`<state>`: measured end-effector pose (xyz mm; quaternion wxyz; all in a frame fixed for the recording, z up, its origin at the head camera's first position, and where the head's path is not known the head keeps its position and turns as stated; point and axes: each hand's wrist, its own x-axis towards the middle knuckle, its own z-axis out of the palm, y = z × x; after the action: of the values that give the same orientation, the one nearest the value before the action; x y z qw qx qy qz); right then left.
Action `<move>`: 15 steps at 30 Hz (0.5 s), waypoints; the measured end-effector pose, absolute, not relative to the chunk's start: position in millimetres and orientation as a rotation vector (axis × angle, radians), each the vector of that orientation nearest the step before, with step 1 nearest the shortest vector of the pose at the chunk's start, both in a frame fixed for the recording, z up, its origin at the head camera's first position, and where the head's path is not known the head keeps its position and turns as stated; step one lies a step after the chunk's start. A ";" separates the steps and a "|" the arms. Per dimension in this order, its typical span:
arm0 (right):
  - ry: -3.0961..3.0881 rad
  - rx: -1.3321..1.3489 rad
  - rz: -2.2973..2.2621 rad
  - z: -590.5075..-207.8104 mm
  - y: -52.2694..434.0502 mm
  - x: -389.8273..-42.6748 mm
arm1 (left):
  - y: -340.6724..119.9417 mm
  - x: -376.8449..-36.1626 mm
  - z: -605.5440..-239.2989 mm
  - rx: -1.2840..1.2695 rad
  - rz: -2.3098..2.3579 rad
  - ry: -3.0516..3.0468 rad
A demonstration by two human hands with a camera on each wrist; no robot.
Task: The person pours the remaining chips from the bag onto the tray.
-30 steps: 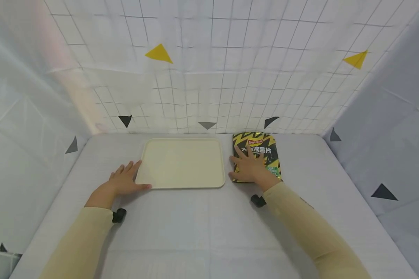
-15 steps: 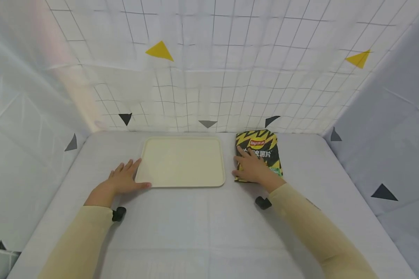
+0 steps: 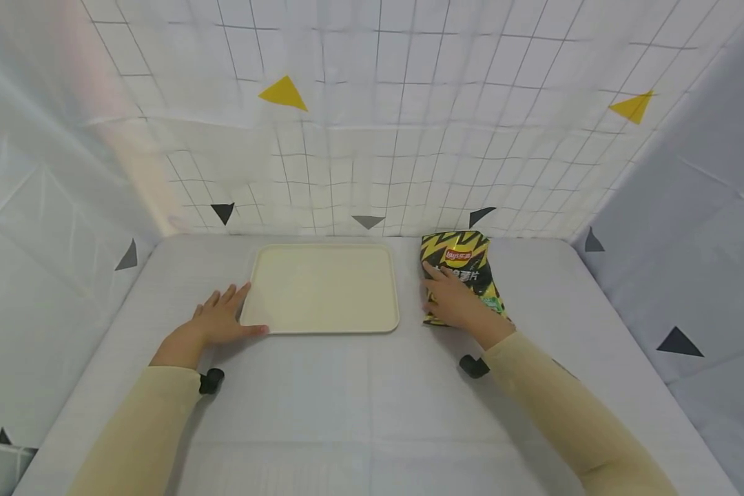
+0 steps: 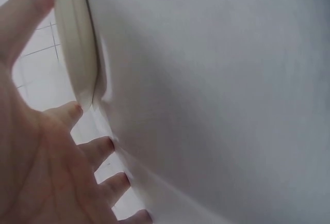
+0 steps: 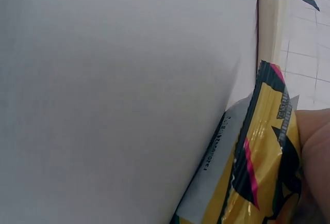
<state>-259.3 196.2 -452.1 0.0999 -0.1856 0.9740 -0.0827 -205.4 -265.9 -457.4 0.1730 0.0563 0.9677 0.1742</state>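
Left hand [image 3: 215,322]: our fingers lie flat, touching the tray [image 3: 324,289] corner.
Right hand [image 3: 453,300]: we grasp the chip bag [image 3: 465,265].

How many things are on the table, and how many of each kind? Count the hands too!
Tray: 1
Chip bag: 1
Hands: 2, the left hand at the tray's corner and the right hand gripping the bag
Total: 4
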 end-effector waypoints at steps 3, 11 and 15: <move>2.909 -0.576 -0.264 -449.8 199.9 -257.5 | -266.6 -205.9 -459.2 0.168 0.493 2.748; 2.966 -0.643 -0.324 -444.9 210.4 -253.7 | -269.4 -207.3 -463.2 0.165 0.513 2.743; 2.980 -0.659 -0.439 -441.7 217.2 -250.7 | -270.9 -208.8 -465.3 0.163 0.513 2.736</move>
<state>-250.7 217.2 -441.7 0.0289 -0.2136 0.9661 -0.1424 -208.8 -270.9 -465.3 0.1758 0.0577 0.9659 0.1811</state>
